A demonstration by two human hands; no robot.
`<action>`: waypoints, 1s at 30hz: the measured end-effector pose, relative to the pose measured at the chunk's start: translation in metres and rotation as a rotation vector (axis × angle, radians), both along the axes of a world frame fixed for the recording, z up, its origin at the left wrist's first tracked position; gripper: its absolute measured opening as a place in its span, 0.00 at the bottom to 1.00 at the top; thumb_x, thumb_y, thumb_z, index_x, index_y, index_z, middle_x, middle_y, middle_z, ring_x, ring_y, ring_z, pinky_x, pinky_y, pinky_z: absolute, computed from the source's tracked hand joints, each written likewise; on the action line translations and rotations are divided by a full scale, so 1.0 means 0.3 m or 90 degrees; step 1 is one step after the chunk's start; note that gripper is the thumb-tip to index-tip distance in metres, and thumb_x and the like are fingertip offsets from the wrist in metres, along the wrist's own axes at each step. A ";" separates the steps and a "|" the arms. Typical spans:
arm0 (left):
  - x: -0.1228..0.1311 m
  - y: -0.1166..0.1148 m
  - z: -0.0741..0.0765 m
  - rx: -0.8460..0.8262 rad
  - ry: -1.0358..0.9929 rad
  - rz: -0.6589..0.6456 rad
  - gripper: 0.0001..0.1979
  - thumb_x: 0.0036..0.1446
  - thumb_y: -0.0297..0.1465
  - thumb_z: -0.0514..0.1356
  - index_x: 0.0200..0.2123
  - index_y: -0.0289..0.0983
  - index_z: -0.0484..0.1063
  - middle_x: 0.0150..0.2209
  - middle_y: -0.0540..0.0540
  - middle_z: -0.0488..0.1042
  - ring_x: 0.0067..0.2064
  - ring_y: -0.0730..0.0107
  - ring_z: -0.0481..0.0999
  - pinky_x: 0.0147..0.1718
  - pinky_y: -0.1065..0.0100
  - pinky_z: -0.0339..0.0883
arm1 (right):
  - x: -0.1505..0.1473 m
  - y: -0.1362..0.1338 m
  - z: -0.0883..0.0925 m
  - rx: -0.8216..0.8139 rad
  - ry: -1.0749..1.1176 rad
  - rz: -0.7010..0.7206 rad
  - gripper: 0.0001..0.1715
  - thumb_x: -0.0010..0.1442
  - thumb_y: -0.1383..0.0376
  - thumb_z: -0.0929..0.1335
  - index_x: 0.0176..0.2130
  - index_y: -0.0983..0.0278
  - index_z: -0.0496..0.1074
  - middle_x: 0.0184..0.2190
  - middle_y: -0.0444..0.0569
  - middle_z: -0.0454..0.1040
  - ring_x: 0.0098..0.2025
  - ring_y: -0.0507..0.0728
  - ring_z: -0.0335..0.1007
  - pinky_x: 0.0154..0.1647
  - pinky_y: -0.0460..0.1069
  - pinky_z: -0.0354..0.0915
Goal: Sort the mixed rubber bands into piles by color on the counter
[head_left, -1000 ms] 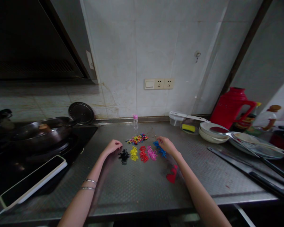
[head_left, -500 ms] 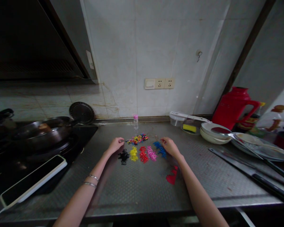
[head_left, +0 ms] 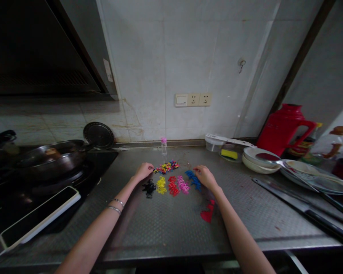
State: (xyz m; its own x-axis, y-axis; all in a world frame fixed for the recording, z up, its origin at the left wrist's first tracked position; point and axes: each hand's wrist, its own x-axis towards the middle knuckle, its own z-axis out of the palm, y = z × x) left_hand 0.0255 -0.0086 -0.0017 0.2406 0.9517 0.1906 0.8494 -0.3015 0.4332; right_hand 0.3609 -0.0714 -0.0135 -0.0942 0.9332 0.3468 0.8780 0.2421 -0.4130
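A mixed heap of what look like small coloured rubber bands (head_left: 167,167) lies on the metal counter. My left hand (head_left: 144,171) is at its left edge, thumb and fingertips pinched together; anything between them is too small to make out. Nearer to me, sorted by colour, are black bands (head_left: 149,188), yellow bands (head_left: 161,185), red bands (head_left: 173,186), pink bands (head_left: 183,185) and blue bands (head_left: 193,179). Beside the blue ones rests my right hand (head_left: 205,177), its fingers drawn together in a pinch, with their contents hidden.
Behind the heap stands a small clear bottle with a pink cap (head_left: 164,146). A red torn piece (head_left: 207,214) lies by my right forearm. To the right are a knife (head_left: 282,198), bowls (head_left: 260,163) and a red thermos (head_left: 282,129); leftward, a phone (head_left: 41,217) and a pan (head_left: 51,160).
My left hand has moved a little to the right and forward, up to the edge of the mixed heap. My right hand has barely shifted beside the blue bands.
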 end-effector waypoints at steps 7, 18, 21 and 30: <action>0.015 0.004 0.025 0.020 -0.031 -0.012 0.11 0.47 0.31 0.55 0.30 0.34 0.76 0.30 0.42 0.75 0.32 0.67 0.71 0.33 0.71 0.59 | -0.008 -0.003 0.007 -0.005 -0.002 0.002 0.14 0.53 0.69 0.60 0.39 0.63 0.71 0.38 0.49 0.70 0.42 0.53 0.62 0.43 0.44 0.56; 0.319 -0.069 0.022 0.052 -0.061 -0.198 0.11 0.47 0.30 0.54 0.30 0.34 0.76 0.30 0.44 0.75 0.30 0.69 0.70 0.31 0.71 0.59 | -0.007 -0.001 0.001 0.002 0.002 -0.001 0.14 0.54 0.68 0.60 0.38 0.63 0.71 0.37 0.49 0.70 0.43 0.53 0.62 0.43 0.44 0.56; 0.380 -0.103 -0.014 0.042 -0.027 -0.242 0.11 0.47 0.29 0.55 0.30 0.35 0.76 0.30 0.43 0.75 0.31 0.68 0.70 0.32 0.70 0.59 | -0.009 -0.007 0.005 0.004 0.002 -0.005 0.14 0.54 0.68 0.60 0.38 0.63 0.71 0.37 0.49 0.70 0.43 0.53 0.62 0.44 0.44 0.55; 0.308 -0.093 -0.009 0.026 -0.103 -0.190 0.16 0.46 0.30 0.56 0.40 0.34 0.74 0.25 0.47 0.71 0.26 0.73 0.66 0.27 0.73 0.56 | -0.014 -0.014 0.010 0.000 0.004 0.002 0.14 0.54 0.67 0.60 0.38 0.63 0.71 0.37 0.49 0.70 0.42 0.53 0.62 0.43 0.44 0.56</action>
State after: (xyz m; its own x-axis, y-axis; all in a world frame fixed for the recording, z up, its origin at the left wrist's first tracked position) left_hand 0.1179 -0.0367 -0.0044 0.4706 0.8351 0.2850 0.6424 -0.5457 0.5381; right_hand 0.3568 -0.0757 -0.0103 -0.0958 0.9326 0.3481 0.8748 0.2457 -0.4176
